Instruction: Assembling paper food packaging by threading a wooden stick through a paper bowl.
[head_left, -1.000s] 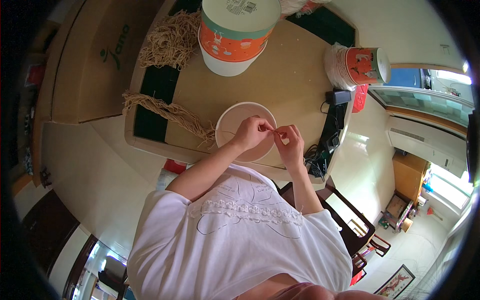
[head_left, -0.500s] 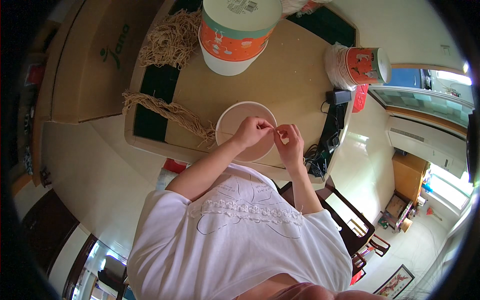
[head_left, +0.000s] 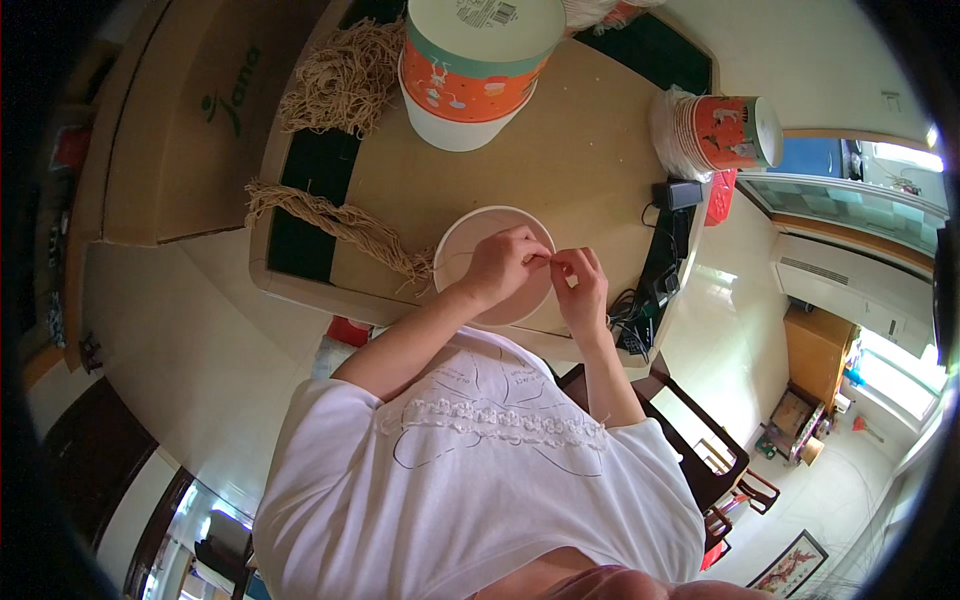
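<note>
A white paper bucket (head_left: 482, 217) stands at the table's near edge, its mouth facing up. Over its right rim, my left hand (head_left: 505, 265) and my right hand (head_left: 580, 283) meet fingertip to fingertip, both closed in a pinch. They seem to pinch a thin tan string, largely hidden by the fingers; a faint strand (head_left: 447, 265) crosses the left part of the bucket toward my left hand. A twisted bundle of tan strings (head_left: 340, 222) lies to the left, its end beside the bucket.
A loose heap of tan string (head_left: 345, 80) lies far left, beside stacked orange and green paper buckets (head_left: 465, 90). More stacked buckets (head_left: 725, 132) lie sideways at the right edge, near a black adapter (head_left: 678, 194) and cables. A large cardboard box (head_left: 190, 150) stands left.
My left hand has turned and shifted slightly, its fingers now more curled. The white bucket has moved very slightly. My right hand remains almost in place.
</note>
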